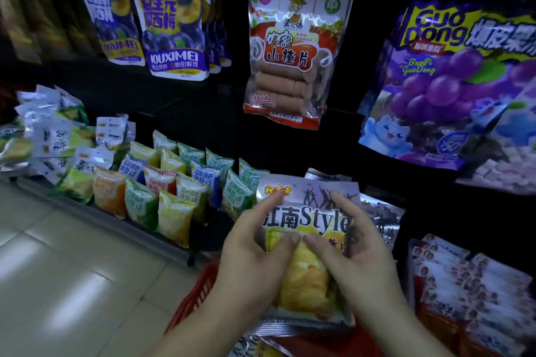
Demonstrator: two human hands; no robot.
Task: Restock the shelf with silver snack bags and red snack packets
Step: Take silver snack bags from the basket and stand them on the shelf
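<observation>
Silver snack bag (319, 219) stood upright over the red basket (193, 297) — my left hand (255, 249) and right hand (361, 249) each gripped a side, fingers curled onto its front — near the red snack packets (464, 293).

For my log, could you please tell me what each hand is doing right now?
Left hand: grips the silver snack bag at its left edge.
Right hand: grips the same bag at its right edge.
</observation>
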